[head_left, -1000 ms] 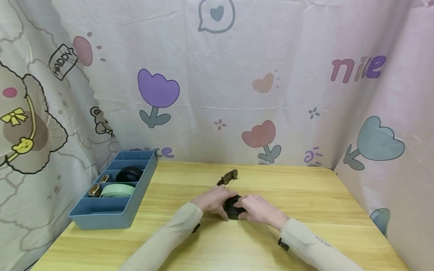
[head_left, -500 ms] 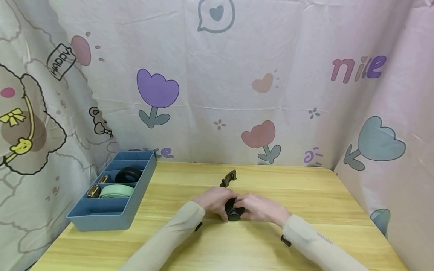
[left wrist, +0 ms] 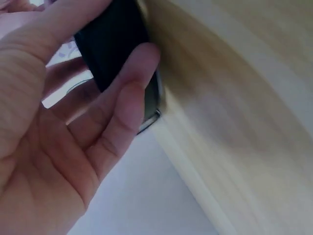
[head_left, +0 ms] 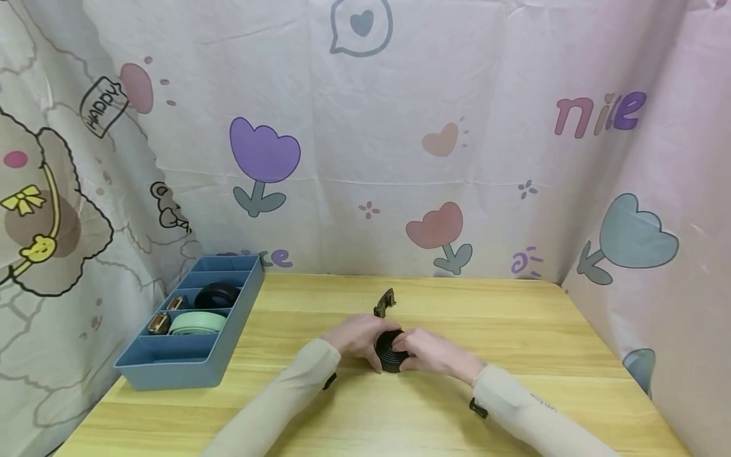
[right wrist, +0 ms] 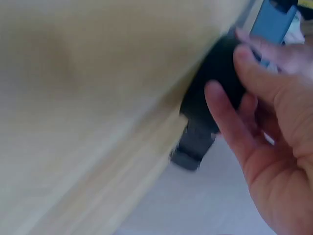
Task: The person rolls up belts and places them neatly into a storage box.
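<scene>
A black belt (head_left: pixel 391 360) stands on edge on the table, rolled into a tight coil between my two hands. Its dark metal buckle (head_left: pixel 386 301) sticks out at the far side. With my left hand (head_left: pixel 358 338) I grip the coil's left side, fingers around the back and thumb at the near edge. My right hand (head_left: pixel 436 352) holds the right side, its fingertips reaching over the top of the rings. In the left wrist view, fingertips press the outer band (left wrist: pixel 110 41). The right wrist view shows the buckle (right wrist: pixel 190 152) hanging out past the coil.
A blue divided box (head_left: pixel 228 355) stands at the left of the wooden table (head_left: pixel 502 324). Two of its compartments hold a rolled light green belt (head_left: pixel 197 322) and a rolled black belt (head_left: pixel 217 295), both with gold-coloured buckles. A printed curtain (head_left: pixel 354 127) hangs behind the table.
The buckle end has drawn slightly nearer my hands and points more steeply away. Fingers of my right hand have shifted on the coil, while both hands keep hold of it.
</scene>
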{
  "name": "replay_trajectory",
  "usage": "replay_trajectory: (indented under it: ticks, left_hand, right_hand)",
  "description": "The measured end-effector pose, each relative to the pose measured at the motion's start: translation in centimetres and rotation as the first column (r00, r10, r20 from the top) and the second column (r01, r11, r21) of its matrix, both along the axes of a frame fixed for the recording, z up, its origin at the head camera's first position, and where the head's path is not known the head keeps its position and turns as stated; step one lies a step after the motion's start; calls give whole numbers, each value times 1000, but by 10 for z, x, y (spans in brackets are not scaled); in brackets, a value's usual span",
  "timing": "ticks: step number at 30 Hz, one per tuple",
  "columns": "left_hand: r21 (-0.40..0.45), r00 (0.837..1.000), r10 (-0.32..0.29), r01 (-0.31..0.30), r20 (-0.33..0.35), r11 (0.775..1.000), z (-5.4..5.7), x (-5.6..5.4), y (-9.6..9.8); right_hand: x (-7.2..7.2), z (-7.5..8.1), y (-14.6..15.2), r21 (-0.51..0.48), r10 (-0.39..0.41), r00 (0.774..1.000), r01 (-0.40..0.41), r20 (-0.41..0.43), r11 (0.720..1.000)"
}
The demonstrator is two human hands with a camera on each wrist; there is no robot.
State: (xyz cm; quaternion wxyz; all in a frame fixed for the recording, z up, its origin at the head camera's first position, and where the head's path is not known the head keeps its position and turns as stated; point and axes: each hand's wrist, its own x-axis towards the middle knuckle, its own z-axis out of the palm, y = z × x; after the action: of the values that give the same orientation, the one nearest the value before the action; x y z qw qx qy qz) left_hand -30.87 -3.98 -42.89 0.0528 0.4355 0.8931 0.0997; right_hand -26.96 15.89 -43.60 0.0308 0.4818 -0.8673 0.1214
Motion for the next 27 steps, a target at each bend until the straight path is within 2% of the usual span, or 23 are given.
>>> replay_trajectory:
  ticks: [3,7,11,15,17,23,25,27]
  left_hand:
    - [7,999,-28,28,24,1000,0,-1,0]
    - [6,1000,-26,26,12,1000,2,0,5]
    - [-17,998,21,-22,-51,1000,0,4,9]
    - [-33,991,63,-68,-118,997,-3,7,9]
    - [-35,992,65,-69,-104,997,-3,6,8]
    - [-16,999,31,-31,43,999,-1,1,2]
    - [-19,999,31,-31,42,999,-2,2,2]
    - [-18,999,35,-35,13,999,-3,3,4]
  right_hand:
    - [-4,4,3,28,29,999,-29,21,999]
    - [-3,6,1,39,-52,998,50,36,998]
    - [3,4,-7,47,-136,990,137,-24,989]
    - [6,2,-11,48,-149,986,153,-80,987]
    - [5,3,-10,61,-124,987,130,-99,990]
    - [1,8,-5,129,1,990,18,-144,991]
    - [2,8,-6,146,-1,990,22,-143,989]
    - [5,7,-7,146,-34,989,56,-144,988]
